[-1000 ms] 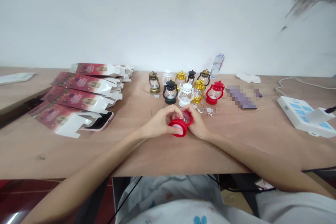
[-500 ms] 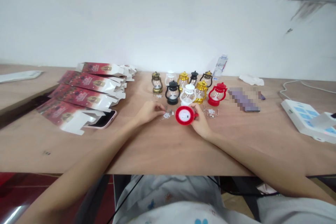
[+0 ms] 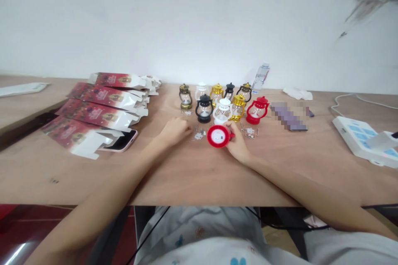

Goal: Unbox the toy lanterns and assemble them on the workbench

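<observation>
My right hand [image 3: 238, 143] grips a small red lantern [image 3: 211, 143], tipped so that its round base with a white centre faces me. Most of that lantern's body is hidden behind the base. My left hand [image 3: 175, 130] rests on the table with its fingers curled closed, and whatever they may hold is hidden. Just right of it lie small metal hooks and white bits [image 3: 198, 136]. A second little heap of metal parts [image 3: 249, 133] is beyond my right hand. Upright behind both hands stand a black lantern [image 3: 204, 109], a white lantern [image 3: 222, 112], another red lantern [image 3: 257, 112] and several more.
Several flattened red and white boxes [image 3: 90, 114] overlap on the left, partly covering a phone [image 3: 122, 143]. A clear bottle [image 3: 261, 78] leans at the wall. To the right are a blurred purple item [image 3: 287, 118], a white tissue [image 3: 297, 93] and a power strip [image 3: 357, 138].
My left hand's fingers have curled in and drawn slightly left, away from the small metal parts. The red lantern in my right hand has hardly moved.
</observation>
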`<state>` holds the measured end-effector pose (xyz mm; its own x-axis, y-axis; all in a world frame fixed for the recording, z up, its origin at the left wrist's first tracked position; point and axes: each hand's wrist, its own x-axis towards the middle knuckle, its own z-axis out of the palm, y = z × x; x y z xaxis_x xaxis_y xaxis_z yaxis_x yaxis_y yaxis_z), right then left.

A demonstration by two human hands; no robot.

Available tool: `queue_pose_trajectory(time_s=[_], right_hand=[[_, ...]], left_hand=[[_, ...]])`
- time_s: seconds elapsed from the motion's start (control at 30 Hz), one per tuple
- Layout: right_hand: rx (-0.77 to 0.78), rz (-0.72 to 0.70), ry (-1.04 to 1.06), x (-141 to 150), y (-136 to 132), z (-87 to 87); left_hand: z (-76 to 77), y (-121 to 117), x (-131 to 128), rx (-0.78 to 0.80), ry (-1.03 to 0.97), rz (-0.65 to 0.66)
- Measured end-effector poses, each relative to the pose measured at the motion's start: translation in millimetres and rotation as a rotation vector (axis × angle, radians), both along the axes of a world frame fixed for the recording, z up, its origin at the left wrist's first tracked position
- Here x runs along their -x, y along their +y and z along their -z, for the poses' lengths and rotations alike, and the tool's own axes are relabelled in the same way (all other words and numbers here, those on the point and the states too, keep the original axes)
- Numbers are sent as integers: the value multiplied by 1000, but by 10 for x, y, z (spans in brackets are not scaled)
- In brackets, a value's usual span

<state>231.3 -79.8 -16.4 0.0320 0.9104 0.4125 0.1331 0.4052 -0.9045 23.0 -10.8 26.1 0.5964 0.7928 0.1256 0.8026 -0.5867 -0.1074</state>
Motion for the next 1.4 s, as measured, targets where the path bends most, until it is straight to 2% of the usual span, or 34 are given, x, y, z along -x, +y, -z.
queue_pose_trajectory(time_s=[0.13,0.3,0.43,0.5,0.63,0.67,0.73,0.83,0.93,1.07,1.4], right_hand=[[-16,8,-21,-1,-7,0],[-23,-15,-4,2,-13,-2],[-25,-13,-2,1,-5,7],[-24,-12,-2,-2,1,17],[-40,-8,3,-4,10,35],[-48,-8,6,-4,11,37],[-55,-12,17,-1,12,38],[-46,0,33,4,8,30],[-45,34,15,5,2,17],[-53,53,-6,6,-1,9],[-33,74,-7,5,5,12]], left_hand=[[-1,-40,-132,-65,125,-44],[32,-80,-218,-96,127,-48],[21,-92,-178,-165,74,-42],[-4,-103,-136,-299,-80,18],[-102,-271,-110,-627,-618,259],[-130,-344,-124,-662,-715,339],[-174,-497,-165,-686,-787,484],[-173,-647,-228,-681,-706,619],[-111,-657,-257,-704,-637,689],[-52,-600,-257,-779,-648,690],[-74,-594,-255,-871,-624,663]])
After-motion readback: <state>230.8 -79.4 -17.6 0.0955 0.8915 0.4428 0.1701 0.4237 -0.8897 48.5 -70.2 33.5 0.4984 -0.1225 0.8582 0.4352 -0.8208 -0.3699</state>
